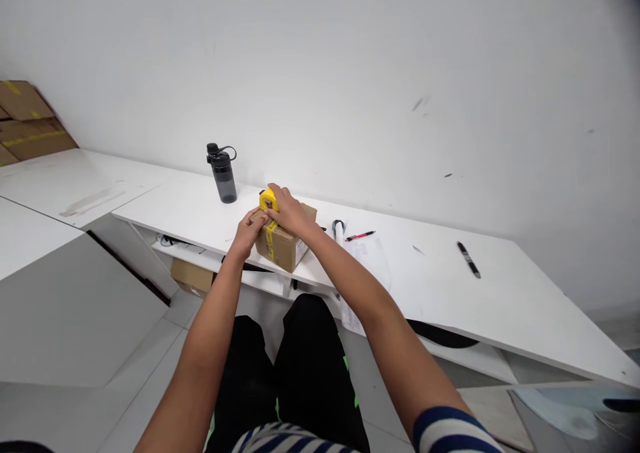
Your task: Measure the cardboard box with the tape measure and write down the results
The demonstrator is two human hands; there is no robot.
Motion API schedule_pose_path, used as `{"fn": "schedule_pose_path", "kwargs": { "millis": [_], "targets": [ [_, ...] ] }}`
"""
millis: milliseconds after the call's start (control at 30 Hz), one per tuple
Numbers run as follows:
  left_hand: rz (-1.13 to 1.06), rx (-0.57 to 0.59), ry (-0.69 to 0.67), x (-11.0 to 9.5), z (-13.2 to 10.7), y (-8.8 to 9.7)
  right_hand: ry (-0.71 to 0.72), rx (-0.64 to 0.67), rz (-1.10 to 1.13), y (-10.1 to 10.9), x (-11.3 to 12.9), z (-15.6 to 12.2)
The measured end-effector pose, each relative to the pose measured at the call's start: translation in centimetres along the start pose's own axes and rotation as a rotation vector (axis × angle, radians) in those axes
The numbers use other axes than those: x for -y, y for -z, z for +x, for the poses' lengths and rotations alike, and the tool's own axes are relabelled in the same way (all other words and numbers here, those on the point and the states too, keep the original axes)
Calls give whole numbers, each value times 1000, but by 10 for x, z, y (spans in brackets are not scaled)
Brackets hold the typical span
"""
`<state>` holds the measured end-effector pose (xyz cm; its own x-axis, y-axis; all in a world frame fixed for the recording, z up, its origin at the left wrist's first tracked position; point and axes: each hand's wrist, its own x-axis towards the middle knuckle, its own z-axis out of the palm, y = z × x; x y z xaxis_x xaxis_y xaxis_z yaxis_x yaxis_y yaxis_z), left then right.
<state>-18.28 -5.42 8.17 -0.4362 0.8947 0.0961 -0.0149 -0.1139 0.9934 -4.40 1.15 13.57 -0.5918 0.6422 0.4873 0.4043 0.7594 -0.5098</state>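
A small cardboard box [287,246] stands on the white desk [450,286] in front of me. My right hand [289,210] rests on the box's top and grips a yellow tape measure [267,198] at its far left corner. A yellow strip, the tape's blade, runs down the box's front face. My left hand [249,230] pinches that strip against the box's near left edge, fingers closed.
A dark water bottle [223,173] stands to the left of the box. A red pen [360,236], papers [373,256] and a black marker [469,260] lie to the right. Another box [193,276] sits on a shelf under the desk. Flattened cartons [25,123] lean at far left.
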Motion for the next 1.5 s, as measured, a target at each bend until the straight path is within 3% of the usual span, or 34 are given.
{"fn": "schedule_pose_path", "kwargs": {
  "millis": [167,333,400,533,633,733,833,933,1067,1133,1200,1333,1500],
  "targets": [
    [-11,25,-34,1,-6,4,0,-72,110,8,-7,-5],
    [-91,37,-66,8,-21,19,-118,-392,238,28,-26,-21],
    [-147,50,-95,15,-30,27,-208,-456,385,31,-36,-24],
    [-262,74,-86,33,-41,41,-309,-311,749,16,-52,-31],
    [-261,44,-13,47,-39,53,-297,-257,850,0,-51,-37],
    [-152,-86,27,58,-29,67,-290,-288,786,-6,-42,-40],
    [87,-260,23,56,-22,71,-278,-260,542,-4,-26,-40],
    [179,-283,-31,36,-27,62,-233,-220,321,-5,-8,-41],
    [10,-9,-54,5,-42,39,-189,-226,245,-9,3,-40],
    [0,40,-60,-2,-45,27,-212,-209,260,-7,1,-37],
    [13,48,-38,0,-43,15,-186,-150,294,-3,-4,-31],
    [-31,121,34,14,-33,-5,40,16,267,0,-17,-20],
    [-63,33,-45,21,-29,-12,98,43,150,-1,-24,-19]
  ]
}}
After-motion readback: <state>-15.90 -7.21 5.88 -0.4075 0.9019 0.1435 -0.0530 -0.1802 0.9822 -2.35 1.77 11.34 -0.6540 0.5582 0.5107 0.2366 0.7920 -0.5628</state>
